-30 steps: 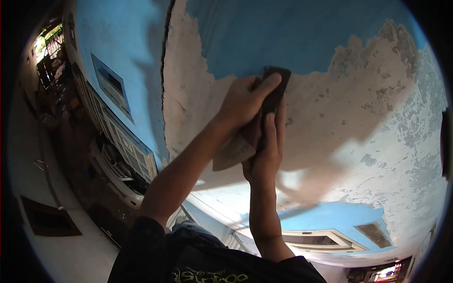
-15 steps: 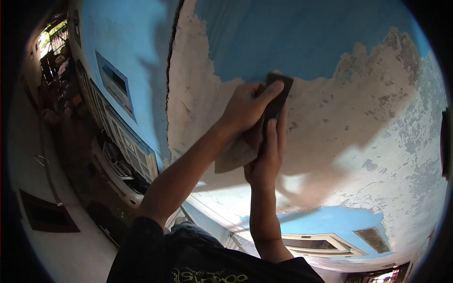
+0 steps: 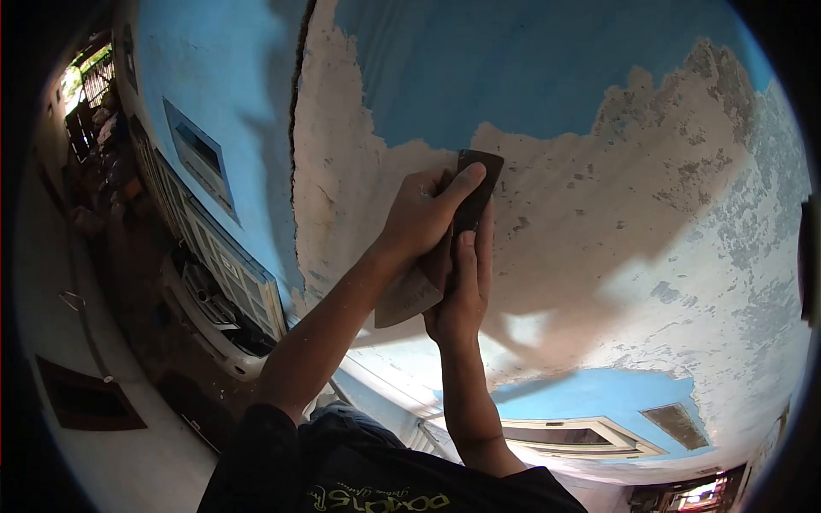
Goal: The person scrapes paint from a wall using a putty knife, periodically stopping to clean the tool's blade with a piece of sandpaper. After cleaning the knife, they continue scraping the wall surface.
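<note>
Partly hidden: dark flat tool (image 3: pixel 479 195) gripped in both hands (image 3: pixel 416 214); whether grey blade (image 3: pixel 407 301) joins it, unclear.

The wall (image 3: pixel 590 214) spreads behind and all around the fingers (image 3: pixel 470 177). Directly above the fingertips it carries a coat of blue paint (image 3: pixel 479 68) with a ragged lower edge; beside and to the right of the fingers it shows pale, with grey blotches (image 3: pixel 753 184). Well to the left of the fingers, a dark, brownish floor (image 3: pixel 137 265) bears a large white-bodied object (image 3: pixel 231 352) with dark parts and, farther off, an indistinct jumble (image 3: pixel 104 128).
</note>
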`<state>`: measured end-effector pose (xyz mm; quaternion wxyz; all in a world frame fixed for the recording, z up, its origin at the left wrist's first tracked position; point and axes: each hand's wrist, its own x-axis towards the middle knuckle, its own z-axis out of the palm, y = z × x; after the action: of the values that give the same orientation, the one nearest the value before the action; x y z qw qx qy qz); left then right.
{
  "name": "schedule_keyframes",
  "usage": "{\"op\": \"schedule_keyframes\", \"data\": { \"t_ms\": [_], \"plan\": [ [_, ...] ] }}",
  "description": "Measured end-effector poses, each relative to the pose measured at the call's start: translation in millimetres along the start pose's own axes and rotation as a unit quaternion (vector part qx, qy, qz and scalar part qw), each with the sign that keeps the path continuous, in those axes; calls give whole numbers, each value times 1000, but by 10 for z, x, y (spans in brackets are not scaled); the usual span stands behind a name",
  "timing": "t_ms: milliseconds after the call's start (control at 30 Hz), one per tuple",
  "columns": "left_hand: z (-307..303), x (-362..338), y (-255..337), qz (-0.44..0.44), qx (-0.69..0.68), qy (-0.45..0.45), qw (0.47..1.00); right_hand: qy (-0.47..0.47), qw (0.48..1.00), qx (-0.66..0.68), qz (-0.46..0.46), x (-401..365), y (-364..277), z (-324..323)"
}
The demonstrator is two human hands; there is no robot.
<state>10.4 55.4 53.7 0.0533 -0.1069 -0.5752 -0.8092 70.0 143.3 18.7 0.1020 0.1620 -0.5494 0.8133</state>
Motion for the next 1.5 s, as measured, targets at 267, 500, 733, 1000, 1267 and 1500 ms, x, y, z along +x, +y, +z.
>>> {"op": "schedule_keyframes", "data": {
  "t_ms": [267, 500, 733, 1000, 1267, 1500],
  "plan": [
    [-50, -10, 28, -17, 33, 2, 999, 0, 999, -47, -15, 48, 57, -41],
    [-51, 89, 34, 18, 7, 2, 1000, -23, 999, -41, 3, 121, -102, 40],
    [-69, 63, 6, 5, 38, -10, 999, 1, 999, -34, -23, 49, -17, 73],
    [-43, 93, 101, 22, 17, -15, 999, -2, 998, -47, -30, 104, -98, 92],
    [-42, 92, 168, 9, 34, -14, 999, 4, 999, -29, -27, 104, -140, 152],
    [-26, 164, 141, 26, 21, -10, 999, 5, 1000, -18, -25, 115, -207, 210]
  ]
}}
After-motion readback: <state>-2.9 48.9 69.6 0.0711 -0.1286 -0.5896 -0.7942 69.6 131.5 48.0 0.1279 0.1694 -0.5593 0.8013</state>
